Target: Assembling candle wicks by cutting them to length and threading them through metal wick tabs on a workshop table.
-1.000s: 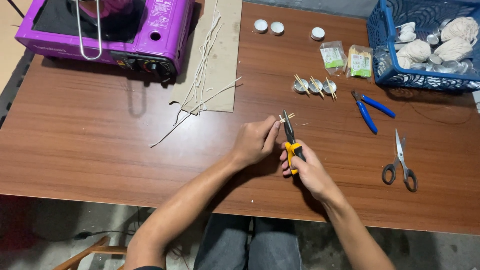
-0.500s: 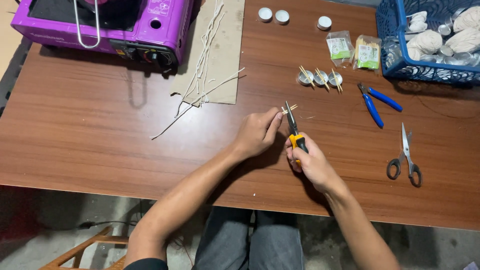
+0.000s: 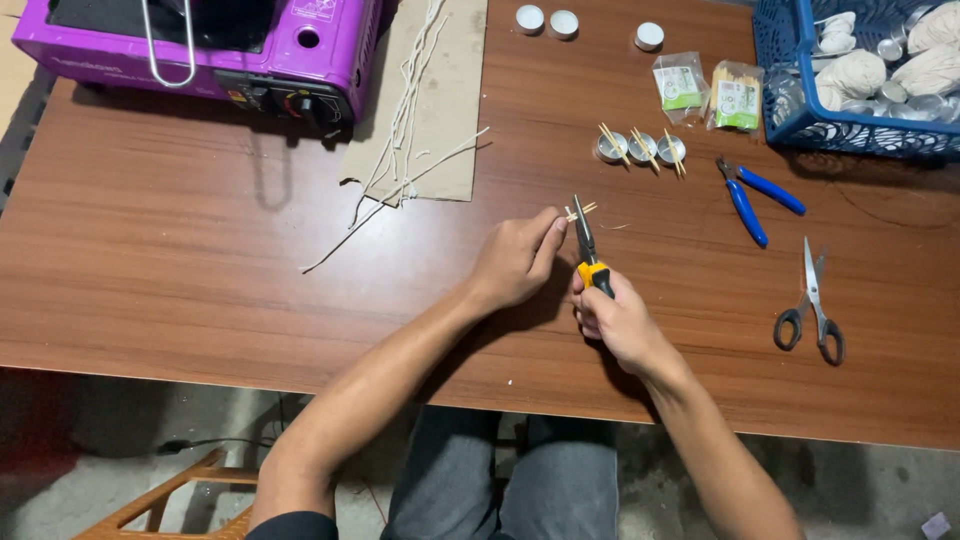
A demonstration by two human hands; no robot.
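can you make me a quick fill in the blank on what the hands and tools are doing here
1. The right hand grips pliers with ____ handles.
2. The left hand pinches small sticks at the pliers' ____.
3. The scissors lie to the ____ of the right hand.
4. The portable stove is ____ in colour.

Missing words: yellow; tip; right; purple

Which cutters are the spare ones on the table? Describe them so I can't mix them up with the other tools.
Start at the blue basket in the table's far right corner. Just in front of it, right of three small metal cups with sticks across them, lie the blue-handled cutters, untouched. The scissors nearer the person have black loops, and the yellow-handled pliers are in the right hand.
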